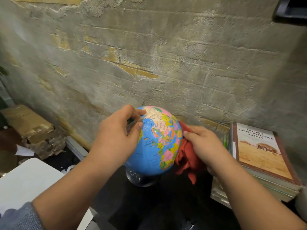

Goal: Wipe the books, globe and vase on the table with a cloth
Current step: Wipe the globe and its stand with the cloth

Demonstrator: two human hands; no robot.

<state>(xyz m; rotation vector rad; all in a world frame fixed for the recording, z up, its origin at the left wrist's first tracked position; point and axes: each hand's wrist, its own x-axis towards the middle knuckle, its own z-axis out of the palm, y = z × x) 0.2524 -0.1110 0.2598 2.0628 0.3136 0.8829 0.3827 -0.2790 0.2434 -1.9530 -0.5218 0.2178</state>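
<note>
- Here, I see the globe standing on its clear base on the dark table, close to the rough wall
- The left hand is curled on the globe's upper left side, fingertips gripping it
- The right hand clutches the red cloth, bunched against the globe's right side
- The books lie stacked just right of the globe, beside the right hand

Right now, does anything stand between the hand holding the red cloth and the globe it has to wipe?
Nothing visible does. The right hand holds the crumpled red cloth directly against the right side of the glossy blue world globe. The left hand holds the globe's upper left side, clear of the cloth.
</note>
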